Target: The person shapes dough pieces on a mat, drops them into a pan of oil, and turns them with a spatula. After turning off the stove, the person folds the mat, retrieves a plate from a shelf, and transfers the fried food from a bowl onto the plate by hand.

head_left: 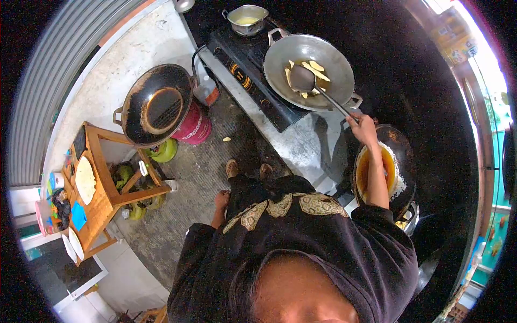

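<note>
My right hand (363, 129) is closed around the long handle of a metal spatula (303, 79). The spatula's broad blade rests inside a grey wok (336, 59) on the stove, among several pale yellow pieces of food (316, 66) in oil. Below my right forearm is a dark pan (403, 151) holding brown liquid (366, 167) with whitish foam at its edge. My left hand (222, 199) hangs beside my thigh with its fingers curled in, and nothing shows in it.
A gas stove (242, 75) carries the wok and a small metal pot (246, 20). At the left, a large black pan (161, 107) sits above a pink container (195, 126) and a green gas cylinder (163, 151). A wooden table (107, 183) holds assorted items.
</note>
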A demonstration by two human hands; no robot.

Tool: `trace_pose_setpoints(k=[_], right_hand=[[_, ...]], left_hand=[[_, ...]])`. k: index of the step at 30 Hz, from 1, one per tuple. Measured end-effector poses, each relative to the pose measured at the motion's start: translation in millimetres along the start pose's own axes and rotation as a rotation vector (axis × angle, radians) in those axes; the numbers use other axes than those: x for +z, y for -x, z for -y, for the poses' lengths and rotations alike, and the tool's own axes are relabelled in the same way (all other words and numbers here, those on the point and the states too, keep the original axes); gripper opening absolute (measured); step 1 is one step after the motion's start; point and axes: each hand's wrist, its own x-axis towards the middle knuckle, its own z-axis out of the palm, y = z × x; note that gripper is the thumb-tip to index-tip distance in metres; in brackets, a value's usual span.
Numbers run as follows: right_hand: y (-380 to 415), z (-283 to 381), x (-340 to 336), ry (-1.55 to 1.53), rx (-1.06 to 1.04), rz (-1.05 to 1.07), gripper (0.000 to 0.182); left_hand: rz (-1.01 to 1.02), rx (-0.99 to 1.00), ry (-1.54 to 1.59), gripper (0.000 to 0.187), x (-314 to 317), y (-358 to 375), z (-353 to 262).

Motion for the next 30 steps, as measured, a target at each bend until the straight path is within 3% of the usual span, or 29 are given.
trace_pose_setpoints(k=[4, 7, 11, 15, 18, 21, 24, 27, 30], right_hand=[[-6.7, -11.6, 8.2, 0.187, 0.146, -0.033, 0.030], [-12.5, -4.8, -2.9, 0.112, 0.162, -0.140, 0.029], [-37.0, -29.7, 12.9, 0.165, 0.095, -0.319, 0.028], [-61.7, -39.9, 35.5, 0.232, 0.041, -0.372, 0.029], [-65.2, -28.8, 49.9, 0.220, 0.083, -0.282, 0.031], [-61.7, -21.1, 74.1, 0.210, 0.016, -0.278, 0.037], [-53.3, 4.8, 97.1, 0.189, 0.044, -0.227, 0.041], [-41.8, 16.1, 112.1, 0.103, 0.018, -0.193, 0.043], [-29.4, 22.0, 119.4, 0.078, 0.015, -0.214, 0.046]], left_hand=[[-0.014, 0.004, 0.092, 0.038, 1.1, 4.2, -0.5], [-0.052, 0.025, 0.102, 0.036, 9.6, -1.7, 14.4], [-0.031, 0.036, 0.107, 0.036, 17.6, -15.5, 25.8], [-0.016, 0.047, 0.065, 0.036, 10.5, -9.5, 14.1], [-0.005, -0.019, 0.116, 0.036, 14.3, -10.4, 20.1], [-0.087, 0.077, 0.097, 0.035, 18.5, -0.2, 31.1], [-0.039, -0.010, 0.044, 0.037, 18.6, 0.8, 38.2], [-0.073, -0.011, 0.213, 0.038, 39.8, -13.4, 82.7], [-0.064, -0.006, 0.145, 0.038, 23.2, 14.4, 63.9]])
